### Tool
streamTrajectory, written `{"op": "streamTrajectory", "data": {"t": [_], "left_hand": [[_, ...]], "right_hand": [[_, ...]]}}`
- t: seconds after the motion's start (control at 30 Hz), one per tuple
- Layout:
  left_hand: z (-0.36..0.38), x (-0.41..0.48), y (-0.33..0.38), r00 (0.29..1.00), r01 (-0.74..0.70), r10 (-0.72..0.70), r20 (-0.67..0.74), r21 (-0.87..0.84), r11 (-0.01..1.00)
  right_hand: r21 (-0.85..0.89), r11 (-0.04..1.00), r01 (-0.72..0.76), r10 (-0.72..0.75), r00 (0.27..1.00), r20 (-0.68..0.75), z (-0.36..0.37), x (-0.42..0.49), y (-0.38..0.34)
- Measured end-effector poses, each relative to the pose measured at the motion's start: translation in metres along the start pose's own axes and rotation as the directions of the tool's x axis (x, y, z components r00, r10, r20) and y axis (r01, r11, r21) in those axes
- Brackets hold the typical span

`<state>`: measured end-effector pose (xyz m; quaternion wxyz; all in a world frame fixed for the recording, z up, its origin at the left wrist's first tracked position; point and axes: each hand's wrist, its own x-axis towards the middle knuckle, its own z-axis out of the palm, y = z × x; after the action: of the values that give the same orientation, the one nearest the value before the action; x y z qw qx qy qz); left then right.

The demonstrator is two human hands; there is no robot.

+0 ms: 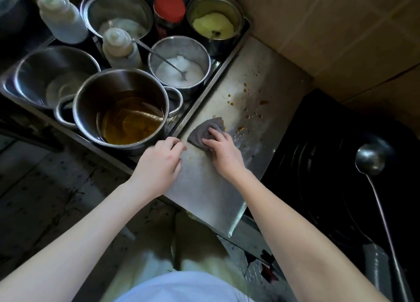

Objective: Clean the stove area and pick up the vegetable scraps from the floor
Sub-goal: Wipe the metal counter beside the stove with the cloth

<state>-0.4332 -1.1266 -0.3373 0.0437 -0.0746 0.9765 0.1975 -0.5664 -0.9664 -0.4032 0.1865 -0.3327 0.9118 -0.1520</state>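
Crumpled grey cloth (204, 131), bunched into a rough wedge, lying on the brushed stainless-steel bench (204, 190) close to its left edge; the right hand (221, 150) presses on the cloth's near half with spread fingers. Orange-brown food specks and droplets (244, 90) are scattered over the bench beyond and to the right of the cloth, some touching its far edge. The near part of the bench looks dull and smeared.

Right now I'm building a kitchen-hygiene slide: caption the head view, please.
Right hand presses a grey cloth on the spattered steel counter; left hand rests at its edge.
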Motion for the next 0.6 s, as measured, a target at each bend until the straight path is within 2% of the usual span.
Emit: {"op": "streamTrajectory", "data": {"t": [0.17,0.33,0.47,0.6], "left_hand": [[0.006,0.007,0.004,1.000,0.000,0.000,0.030,0.005,1.000],[0.007,0.013,0.007,0.999,-0.006,0.006,0.053,0.011,1.000],[0.010,0.017,0.010,0.997,-0.009,0.008,0.082,0.011,1.000],[0.010,0.021,0.010,0.996,-0.014,0.014,0.089,-0.001,1.000]], "right_hand": [[0.029,0.981,-0.192,0.194,0.975,-0.108,-0.015,-0.037,0.052],[0.016,0.960,-0.278,0.278,0.952,-0.130,-0.028,-0.050,0.080],[-0.006,0.969,-0.247,0.245,0.965,-0.095,-0.027,-0.032,0.067],[-0.061,0.991,-0.120,0.120,0.993,-0.001,-0.025,0.005,0.038]]}}
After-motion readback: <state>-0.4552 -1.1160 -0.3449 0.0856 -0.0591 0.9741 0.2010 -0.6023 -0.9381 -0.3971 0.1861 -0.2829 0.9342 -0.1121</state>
